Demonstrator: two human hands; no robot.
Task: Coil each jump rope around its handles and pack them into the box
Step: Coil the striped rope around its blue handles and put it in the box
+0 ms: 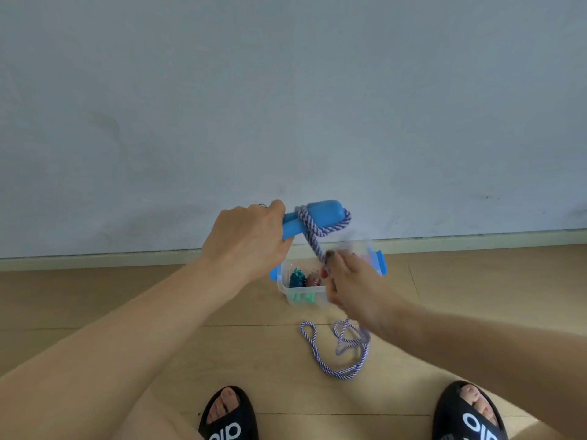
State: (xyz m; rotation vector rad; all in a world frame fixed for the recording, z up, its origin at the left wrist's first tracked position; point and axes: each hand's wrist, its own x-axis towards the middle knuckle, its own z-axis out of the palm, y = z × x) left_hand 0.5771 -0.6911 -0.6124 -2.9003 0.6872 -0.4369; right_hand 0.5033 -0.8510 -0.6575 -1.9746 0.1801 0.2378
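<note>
Above the wood-plank floor [127,312], near a pale wall [286,90]: left hand [246,238] curled round the near ends of two smooth blue plastic handles [320,214], held side by side, roughly level. Twisted purple-and-white rope [309,231] makes one loose turn round the handles, then runs down taut to the right hand [347,281], which pinches it between thumb and curled fingers. Slack rope lies in loops on the floor below that hand. Clear plastic box [284,285], rectangular, blue latches on its ends, sits on the floor behind the hands; it holds coiled ropes, teal and reddish. Black slides [228,414] at bottom edge.
</note>
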